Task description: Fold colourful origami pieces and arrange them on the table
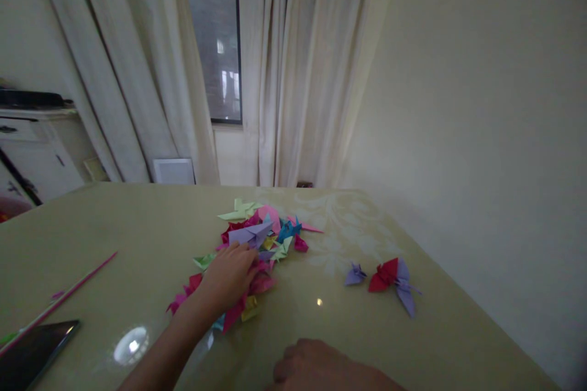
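Note:
A heap of folded origami papers in pink, red, lavender, green, blue and yellow lies on the table. My left hand [233,275] is over the middle of it, palm down, fingers apart and lowered among the pieces; their tips are partly hidden. Just beyond those fingers is a folded lavender paper [250,234]. At the bottom edge, my right hand [316,366] stays low near the tabletop, its fingers curled in, with nothing seen in them. To the right, apart from the heap, sit a small lavender origami [354,275], a red one [383,276] and a larger lavender origami crane [404,287].
A dark phone-like device [39,351] lies at the table's left, with a long pink stick [77,284] across it. The glossy table [151,220] meets the wall on the right. Behind it hang curtains [312,73] beside a window [215,36]; a cabinet [41,143] stands left.

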Available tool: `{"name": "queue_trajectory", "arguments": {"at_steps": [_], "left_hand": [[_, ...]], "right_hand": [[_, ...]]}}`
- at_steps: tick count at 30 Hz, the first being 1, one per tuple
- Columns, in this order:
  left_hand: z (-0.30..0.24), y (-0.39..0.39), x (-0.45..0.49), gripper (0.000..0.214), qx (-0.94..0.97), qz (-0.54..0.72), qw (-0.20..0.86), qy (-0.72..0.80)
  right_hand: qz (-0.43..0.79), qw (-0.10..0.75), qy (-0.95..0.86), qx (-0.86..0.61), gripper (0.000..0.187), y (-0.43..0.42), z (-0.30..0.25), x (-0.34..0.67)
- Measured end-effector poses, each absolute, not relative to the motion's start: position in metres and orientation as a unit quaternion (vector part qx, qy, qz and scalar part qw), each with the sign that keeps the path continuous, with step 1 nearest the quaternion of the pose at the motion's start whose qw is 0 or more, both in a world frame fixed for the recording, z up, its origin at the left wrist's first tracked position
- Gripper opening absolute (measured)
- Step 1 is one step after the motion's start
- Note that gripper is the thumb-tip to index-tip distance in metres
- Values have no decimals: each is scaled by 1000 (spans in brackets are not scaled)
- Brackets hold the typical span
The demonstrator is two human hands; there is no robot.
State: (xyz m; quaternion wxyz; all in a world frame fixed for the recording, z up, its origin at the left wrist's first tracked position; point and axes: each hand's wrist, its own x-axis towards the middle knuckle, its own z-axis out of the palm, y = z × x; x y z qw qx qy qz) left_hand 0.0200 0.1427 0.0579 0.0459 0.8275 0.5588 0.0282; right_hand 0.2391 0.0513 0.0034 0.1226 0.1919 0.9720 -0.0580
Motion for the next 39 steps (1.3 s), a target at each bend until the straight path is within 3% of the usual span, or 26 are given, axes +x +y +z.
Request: {"name": "queue_trajectory", "arguments": {"at_steps": [6,11,14,17,21,25,29,30,34,37,39], "left_hand": [[69,138,9,37,827,34,46,560],[62,144,-2,52,818,48,108,563],[54,152,-8,44,811,79,141,562],[58,157,-15,22,815,93,168,547],[81,151,-26,35,817,161,207,513],[110,132,-21,36,797,302,301,428],[122,109,9,30,781,356,360,365],[122,105,18,28,779,365,364,357],[116,104,35,17,772,370,393,337],[113,120,21,33,737,394,394,383],[109,132,6,35,734,396,339,436]], "right_hand": [[-147,-16,954,259,29,55,75,252],[-199,-61,912,353,26,60,111,266],[-212,-66,913,341,26,61,110,268],[-218,-87,910,340,24,63,107,268],[-252,-171,878,368,26,68,107,268],[-318,-308,813,378,48,69,111,267],[-344,-380,767,387,77,69,106,263],[-349,-390,756,394,74,69,104,261],[-344,-385,742,429,29,76,101,265],[-292,-380,759,441,21,87,110,286],[-212,-389,765,467,19,96,118,304]]}}
